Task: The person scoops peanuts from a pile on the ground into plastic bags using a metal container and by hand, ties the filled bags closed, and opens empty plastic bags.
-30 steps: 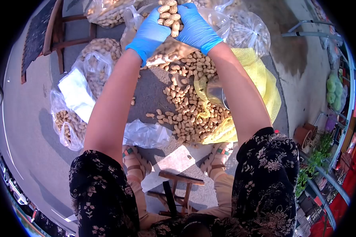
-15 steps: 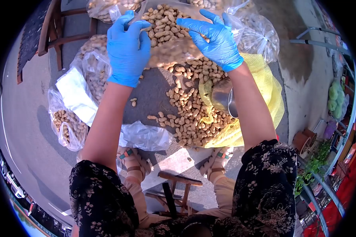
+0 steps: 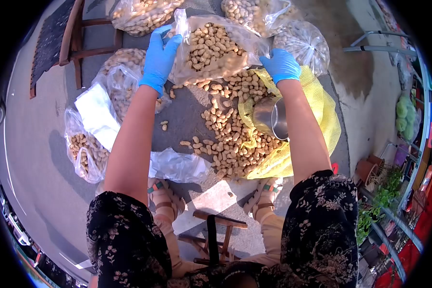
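Observation:
An open clear plastic bag with peanuts inside lies at the top centre. My left hand, in a blue glove, pinches the bag's left edge between thumb and fingers. At the bag's right edge is my right hand, also gloved, its fingers bent around the plastic film. Loose peanuts are heaped on the ground below, spilling from a yellow mesh sack. A metal pot lies tipped on the sack, beside my right forearm.
Filled peanut bags stand at the top and left. A white sheet rests on the left bags. Flattened plastic bags lie before my feet. A wooden stool is between my legs; a wooden chair stands upper left.
My hands held a scoop of peanuts above the bag, then came apart empty. Now they are at the bag's two side edges, and its mouth is spread wider.

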`<state>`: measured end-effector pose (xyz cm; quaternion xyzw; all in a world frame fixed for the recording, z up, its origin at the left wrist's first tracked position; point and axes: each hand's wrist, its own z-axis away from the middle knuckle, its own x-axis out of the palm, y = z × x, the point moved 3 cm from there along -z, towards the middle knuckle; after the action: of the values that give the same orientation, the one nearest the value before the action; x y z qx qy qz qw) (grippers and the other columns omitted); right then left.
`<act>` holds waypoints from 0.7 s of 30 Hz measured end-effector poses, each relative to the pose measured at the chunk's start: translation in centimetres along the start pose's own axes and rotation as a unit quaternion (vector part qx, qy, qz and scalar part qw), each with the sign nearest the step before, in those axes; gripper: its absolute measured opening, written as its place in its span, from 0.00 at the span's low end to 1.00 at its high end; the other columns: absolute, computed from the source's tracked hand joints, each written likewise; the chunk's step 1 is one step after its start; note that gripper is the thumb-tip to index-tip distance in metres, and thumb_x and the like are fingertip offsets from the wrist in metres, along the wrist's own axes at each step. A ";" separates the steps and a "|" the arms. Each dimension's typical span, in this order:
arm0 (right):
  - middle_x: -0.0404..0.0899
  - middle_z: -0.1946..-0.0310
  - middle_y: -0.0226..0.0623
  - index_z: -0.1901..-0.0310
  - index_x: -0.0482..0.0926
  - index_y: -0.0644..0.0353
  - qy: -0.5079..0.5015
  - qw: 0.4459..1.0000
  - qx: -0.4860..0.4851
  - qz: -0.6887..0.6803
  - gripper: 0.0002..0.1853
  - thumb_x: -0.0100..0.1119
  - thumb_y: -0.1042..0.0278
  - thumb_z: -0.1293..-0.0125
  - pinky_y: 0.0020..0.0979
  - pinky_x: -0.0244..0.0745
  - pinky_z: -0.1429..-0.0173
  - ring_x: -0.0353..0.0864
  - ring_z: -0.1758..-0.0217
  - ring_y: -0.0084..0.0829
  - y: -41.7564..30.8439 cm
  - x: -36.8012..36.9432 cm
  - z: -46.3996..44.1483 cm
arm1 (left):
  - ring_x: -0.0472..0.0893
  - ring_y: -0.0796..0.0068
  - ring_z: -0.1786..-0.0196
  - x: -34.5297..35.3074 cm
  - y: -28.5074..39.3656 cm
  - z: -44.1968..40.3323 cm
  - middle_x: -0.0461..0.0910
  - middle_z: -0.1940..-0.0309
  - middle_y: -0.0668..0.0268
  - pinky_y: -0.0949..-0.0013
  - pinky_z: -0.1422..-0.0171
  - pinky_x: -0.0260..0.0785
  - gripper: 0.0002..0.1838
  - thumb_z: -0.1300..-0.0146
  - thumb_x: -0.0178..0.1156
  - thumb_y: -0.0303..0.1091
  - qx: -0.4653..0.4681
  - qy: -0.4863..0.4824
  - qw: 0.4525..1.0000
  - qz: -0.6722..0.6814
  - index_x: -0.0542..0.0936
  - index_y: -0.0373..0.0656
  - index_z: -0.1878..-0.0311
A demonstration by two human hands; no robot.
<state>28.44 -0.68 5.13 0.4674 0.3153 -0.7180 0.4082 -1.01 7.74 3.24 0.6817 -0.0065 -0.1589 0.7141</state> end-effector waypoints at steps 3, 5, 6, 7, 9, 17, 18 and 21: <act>0.77 0.56 0.52 0.51 0.77 0.60 0.005 0.982 -0.031 -0.187 0.31 0.63 0.45 0.53 0.41 0.72 0.47 0.78 0.52 0.44 0.6 1.2 -0.3 | 0.68 0.59 0.41 2.6 0.9 0.4 0.63 0.41 0.46 0.61 0.41 0.64 0.42 0.49 0.65 0.53 0.039 0.124 0.956 -0.262 0.62 0.35 0.39; 0.79 0.57 0.47 0.50 0.76 0.62 0.039 0.938 0.027 -0.343 0.35 0.65 0.44 0.54 0.38 0.70 0.46 0.78 0.51 0.40 0.5 2.9 -0.3 | 0.70 0.59 0.43 3.1 1.2 0.7 0.68 0.45 0.49 0.61 0.40 0.64 0.39 0.48 0.65 0.53 -0.025 0.103 0.901 -0.420 0.66 0.35 0.41; 0.80 0.58 0.45 0.48 0.74 0.64 0.001 0.917 0.080 -0.391 0.36 0.66 0.44 0.54 0.36 0.68 0.44 0.77 0.52 0.39 1.0 4.4 -0.8 | 0.76 0.64 0.51 2.7 -1.6 -0.3 0.77 0.55 0.58 0.65 0.43 0.67 0.30 0.46 0.64 0.49 -0.055 0.001 0.958 -0.283 0.74 0.34 0.48; 0.81 0.60 0.43 0.47 0.73 0.66 -0.031 0.890 0.125 -0.437 0.38 0.67 0.44 0.54 0.33 0.67 0.43 0.77 0.52 0.38 0.9 4.9 -1.4 | 0.77 0.66 0.55 2.9 -2.3 0.0 0.78 0.58 0.60 0.66 0.46 0.68 0.26 0.45 0.63 0.47 -0.048 0.015 0.984 -0.170 0.76 0.34 0.51; 0.80 0.58 0.40 0.53 0.77 0.63 -0.019 0.787 0.085 -0.610 0.24 0.61 0.52 0.45 0.31 0.65 0.41 0.76 0.52 0.33 -1.2 2.8 -0.7 | 0.78 0.70 0.61 2.5 -2.3 -0.4 0.80 0.64 0.65 0.69 0.50 0.70 0.19 0.42 0.62 0.42 -0.027 0.051 0.996 0.062 0.79 0.35 0.57; 0.71 0.79 0.27 0.62 0.80 0.62 -0.037 0.654 -0.131 -0.745 0.11 0.49 0.67 0.36 0.24 0.68 0.68 0.69 0.77 0.21 -5.9 -7.8 4.7 | 0.75 0.78 0.68 -4.1 9.3 3.8 0.78 0.70 0.66 0.70 0.57 0.70 0.14 0.38 0.53 0.34 -0.118 -0.029 0.955 0.272 0.77 0.35 0.55; 0.70 0.81 0.27 0.64 0.80 0.61 -0.045 0.668 -0.102 -0.736 0.10 0.50 0.67 0.37 0.23 0.65 0.72 0.67 0.78 0.20 -6.0 -8.9 6.4 | 0.73 0.80 0.71 -4.4 10.5 4.9 0.77 0.71 0.68 0.72 0.59 0.69 0.13 0.39 0.54 0.34 -0.120 -0.037 0.958 0.259 0.78 0.36 0.56; 0.68 0.82 0.26 0.65 0.81 0.59 -0.074 0.663 -0.064 -0.742 0.10 0.50 0.66 0.37 0.24 0.61 0.77 0.65 0.80 0.18 -5.4 -12.4 10.9 | 0.72 0.82 0.70 -6.0 15.5 8.9 0.76 0.72 0.70 0.75 0.61 0.67 0.13 0.39 0.54 0.35 -0.114 -0.072 0.964 0.228 0.79 0.37 0.58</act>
<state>22.03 -3.64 20.95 -0.0032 0.5713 -0.7938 -0.2087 -5.31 0.77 20.23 0.5632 -0.1949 -0.0406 0.8019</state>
